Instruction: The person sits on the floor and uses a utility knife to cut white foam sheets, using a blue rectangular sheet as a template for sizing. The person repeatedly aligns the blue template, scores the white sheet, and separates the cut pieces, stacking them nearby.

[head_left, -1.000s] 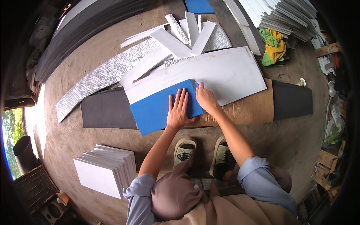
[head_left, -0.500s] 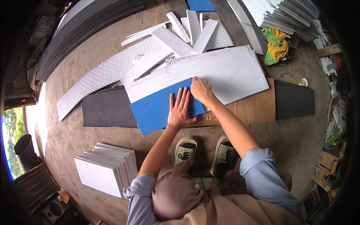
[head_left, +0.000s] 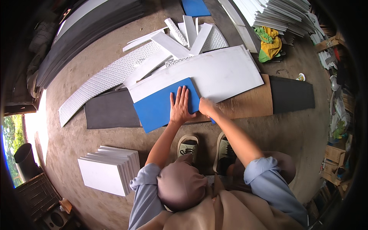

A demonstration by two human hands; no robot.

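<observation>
A blue rectangular sheet (head_left: pixel 153 107) lies over the left part of a larger white sheet (head_left: pixel 226 73). My left hand (head_left: pixel 180 106) presses flat on the blue sheet, fingers spread. At the blue sheet's right edge, low down, my right hand (head_left: pixel 207 107) is closed in a fist. A bit of a small blue-handled tool (head_left: pixel 213 120) shows below that fist; its working end is hidden. Under the white sheet is a brown board (head_left: pixel 249 99), resting on a dark sheet (head_left: pixel 293 95).
White offcuts (head_left: pixel 170 44) and a long textured strip (head_left: pixel 99 82) lie beyond the sheets. Stacked white panels (head_left: pixel 105 174) stand at the near left, by my shoes (head_left: pixel 188 147). A yellow-green cloth (head_left: pixel 270 46) and more stacked white sheets (head_left: pixel 264 15) are at the far right.
My right hand has come down along the blue sheet's right edge, from its upper corner toward me. The left hand stays flat on the sheet. The whole view has shifted slightly.
</observation>
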